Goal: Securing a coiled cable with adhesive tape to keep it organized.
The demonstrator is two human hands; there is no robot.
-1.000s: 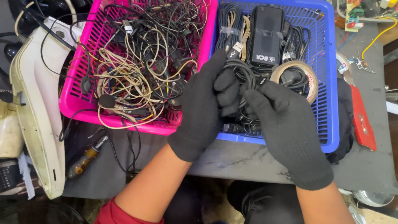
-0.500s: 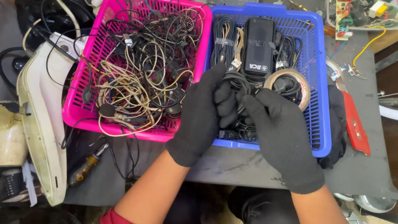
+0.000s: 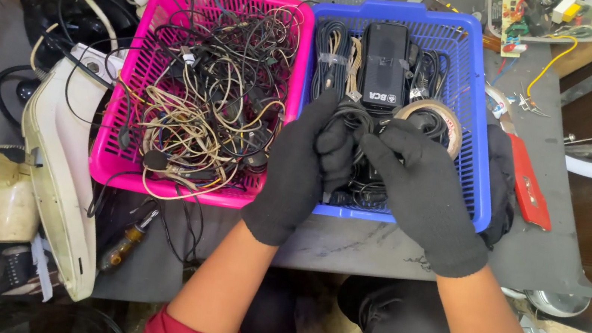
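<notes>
A bundle of black cable (image 3: 359, 140) is held between both gloved hands at the near left part of the blue basket (image 3: 474, 158), just above its contents. The left hand (image 3: 303, 167) is wrapped around the left side of the bundle with its fingers curled onto the cord; the right hand (image 3: 421, 186) is closed over the right side, its fingers pressed into the loops. Both hands are thus clenched on the same bundle.

The cable is judged to be light, soft and springy: loops are likely to uncoil or slip apart if only one strand is pinched. A hold across the whole thickness of the coil, at its middle, is thought to be the safest, since loose ends and plugs may snag on the basket's mesh wall. The knit gloves are expected to give fair grip on the smooth sheath.

Just beyond the bundle, a black rectangular adapter (image 3: 384, 64) and other tied cords lie in the blue basket, with a roll of tape (image 3: 437, 116) to the right. To the left, touching it, a pink basket (image 3: 114, 144) is filled with a tangle of thin wires (image 3: 207, 95). Both baskets rest on a grey surface (image 3: 534, 248).
</notes>
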